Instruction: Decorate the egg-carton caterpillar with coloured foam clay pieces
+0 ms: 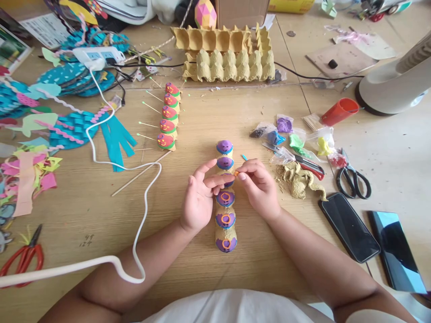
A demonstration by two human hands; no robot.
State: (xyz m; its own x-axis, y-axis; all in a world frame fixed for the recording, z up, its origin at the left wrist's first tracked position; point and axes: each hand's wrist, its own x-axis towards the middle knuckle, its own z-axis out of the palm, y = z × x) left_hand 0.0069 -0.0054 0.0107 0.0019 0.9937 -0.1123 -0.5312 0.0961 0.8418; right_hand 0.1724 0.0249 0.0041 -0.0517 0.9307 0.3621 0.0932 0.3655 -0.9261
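An egg-carton strip (226,211) stands on the table in front of me, its several bumps covered with purple and blue clay. Three nearer bumps carry orange clay rings (225,219). Above the middle of the strip, my right hand (261,188) pinches a small bit of orange clay (236,173) between thumb and fingers. My left hand (202,195) is open, palm partly up, its index finger pointing toward the orange bit. That hand partly hides one bump. Just beyond the right fingers lies a small blue stick-like piece (244,157).
Red-and-green carton caterpillar (168,121) pieces with pins stand at back left. A white cable (147,202) crosses the left side. On the right lie clay bags (298,141), a utility knife (310,166), black scissors (353,177) and a phone (349,227). Egg cartons (232,63) sit behind.
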